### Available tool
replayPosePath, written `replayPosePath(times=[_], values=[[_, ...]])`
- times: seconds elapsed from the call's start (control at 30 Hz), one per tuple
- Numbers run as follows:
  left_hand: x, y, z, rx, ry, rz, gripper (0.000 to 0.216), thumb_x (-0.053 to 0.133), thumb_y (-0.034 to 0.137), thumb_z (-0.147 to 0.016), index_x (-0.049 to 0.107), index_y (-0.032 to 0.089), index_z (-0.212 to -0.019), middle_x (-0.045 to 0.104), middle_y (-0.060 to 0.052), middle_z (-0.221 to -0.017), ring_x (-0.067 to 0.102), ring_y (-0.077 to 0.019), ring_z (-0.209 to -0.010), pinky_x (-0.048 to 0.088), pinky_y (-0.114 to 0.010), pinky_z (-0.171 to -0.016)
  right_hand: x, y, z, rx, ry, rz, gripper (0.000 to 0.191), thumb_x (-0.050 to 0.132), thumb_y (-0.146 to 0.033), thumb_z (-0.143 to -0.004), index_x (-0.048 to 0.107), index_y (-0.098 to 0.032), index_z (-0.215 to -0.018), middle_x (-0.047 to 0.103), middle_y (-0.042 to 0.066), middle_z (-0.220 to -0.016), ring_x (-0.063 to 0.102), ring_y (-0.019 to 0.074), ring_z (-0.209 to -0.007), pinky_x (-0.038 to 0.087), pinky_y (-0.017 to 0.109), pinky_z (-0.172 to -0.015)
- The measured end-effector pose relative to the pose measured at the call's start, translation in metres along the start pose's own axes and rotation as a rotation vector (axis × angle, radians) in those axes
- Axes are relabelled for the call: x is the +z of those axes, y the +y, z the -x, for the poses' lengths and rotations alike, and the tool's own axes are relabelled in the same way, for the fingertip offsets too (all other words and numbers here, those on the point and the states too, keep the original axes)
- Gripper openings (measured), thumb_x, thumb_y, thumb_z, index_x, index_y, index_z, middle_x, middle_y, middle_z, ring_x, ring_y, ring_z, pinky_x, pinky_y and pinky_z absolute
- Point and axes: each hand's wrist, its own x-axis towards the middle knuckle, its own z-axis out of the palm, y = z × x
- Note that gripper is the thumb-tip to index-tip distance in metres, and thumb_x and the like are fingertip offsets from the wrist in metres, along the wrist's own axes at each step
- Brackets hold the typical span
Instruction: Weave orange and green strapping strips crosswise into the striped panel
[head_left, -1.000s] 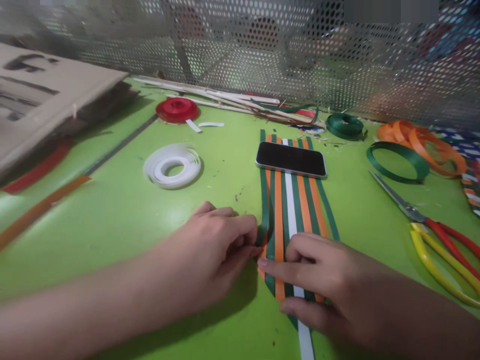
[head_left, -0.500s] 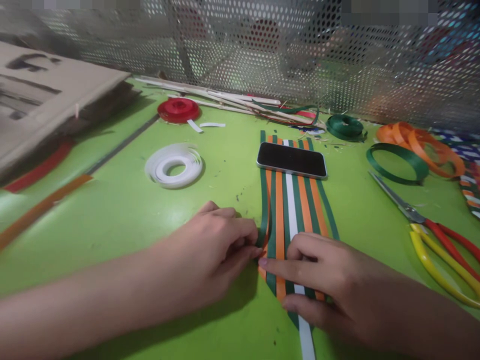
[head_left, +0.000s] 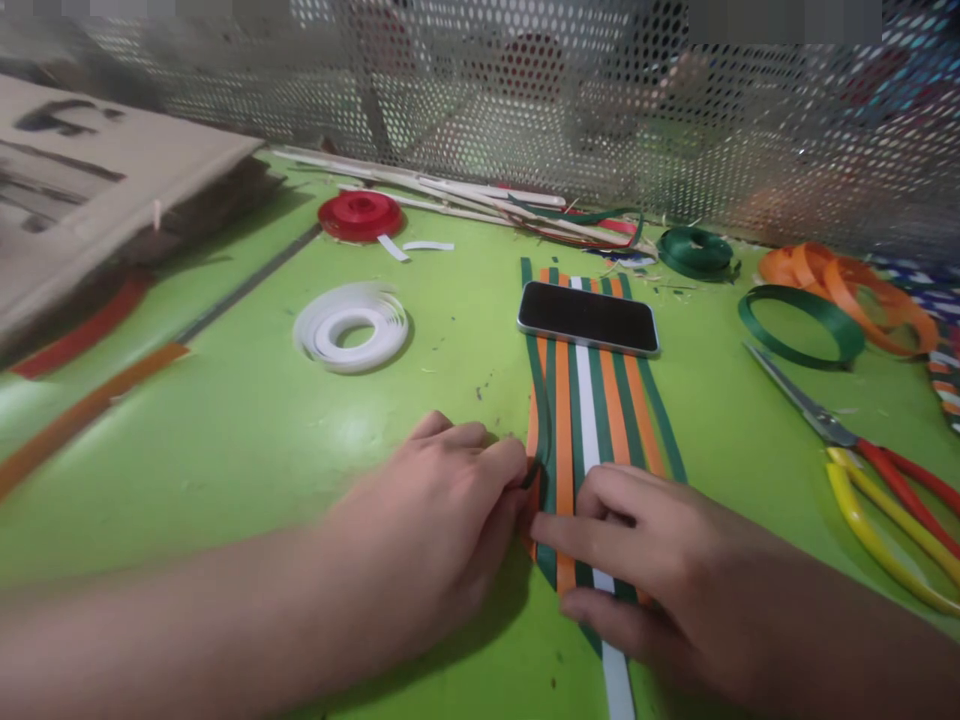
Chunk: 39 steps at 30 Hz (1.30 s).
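Note:
Green, orange and white strips lie side by side, running toward me over the green table. A phone rests flat across their far ends. My left hand is closed at the left edge of the strips, pinching the outermost green strip, which is lifted and bent over its orange neighbour. My right hand lies on the near part of the strips, fingers apart, the index fingertip pressing the left strips close to my left hand. Its palm hides the near right strips.
Scissors with red and yellow handles lie at the right. Behind are green and orange rolls. A white roll and red roll lie left, cardboard farther left. Perforated metal borders the back.
The outermost green strip, flat before, is now lifted and bent to the right in my left hand. The orange strip that was raised beside it now lies lower. My right hand stays in place.

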Motion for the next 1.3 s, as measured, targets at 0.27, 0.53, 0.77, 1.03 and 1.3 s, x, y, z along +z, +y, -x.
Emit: replayPosePath(times=[0.27,0.53,0.77,1.03,1.3], values=[[-0.009,-0.011,-0.004,0.045,0.069,0.027,0.013,0.057,0.024,-0.102,0.065,0.019,-0.093,0.065,-0.003,-0.079,0.059,-0.0209,-0.071,0.045,-0.039,-0.073,0.004,-0.001,-0.005,-0.048,0.019,-0.013,0.021,0.062,-0.026,-0.106,0.071,-0.029,-0.125,0.063,0.003,-0.105,0.064,0.0199,-0.092,0.048,0.035,-0.078],[-0.034,-0.031,-0.008,0.503,0.047,-0.164,0.018,0.064,0.019,-0.105,0.08,0.022,-0.113,0.062,-0.014,-0.154,0.055,-0.0332,-0.148,0.048,-0.048,-0.122,0.005,0.004,-0.003,-0.039,0.005,-0.064,0.026,0.06,-0.03,-0.108,0.071,-0.031,-0.132,0.064,0.003,-0.111,0.065,0.0198,-0.098,0.05,0.035,-0.083],[-0.036,-0.036,-0.015,0.59,-0.052,-0.116,0.031,0.052,0.017,-0.111,0.081,0.023,-0.116,0.079,-0.01,-0.132,0.068,-0.0221,-0.137,0.044,-0.036,-0.129,0.002,0.003,-0.002,-0.042,-0.01,-0.05,0.037,0.061,-0.03,-0.108,0.067,-0.03,-0.144,0.064,0.003,-0.108,0.065,0.0183,-0.096,0.051,0.031,-0.081],[-0.029,-0.035,-0.01,0.599,0.007,-0.222,0.031,0.052,0.021,-0.113,0.082,0.015,-0.114,0.078,-0.008,-0.137,0.065,-0.019,-0.14,0.03,-0.029,-0.135,0.002,0.007,0.001,-0.017,-0.008,-0.077,0.038,0.061,-0.036,-0.109,0.064,-0.036,-0.147,0.064,0.003,-0.109,0.066,0.0203,-0.099,0.054,0.034,-0.083],[-0.033,-0.032,-0.01,0.576,-0.083,-0.313,0.038,0.044,0.023,-0.116,0.082,0.016,-0.117,0.077,-0.003,-0.138,0.061,-0.0155,-0.144,0.028,-0.03,-0.136,-0.001,0.008,0.004,0.022,-0.043,-0.113,0.047,0.061,-0.039,-0.108,0.058,-0.038,-0.155,0.064,0.004,-0.114,0.067,0.0215,-0.1,0.057,0.036,-0.086]])
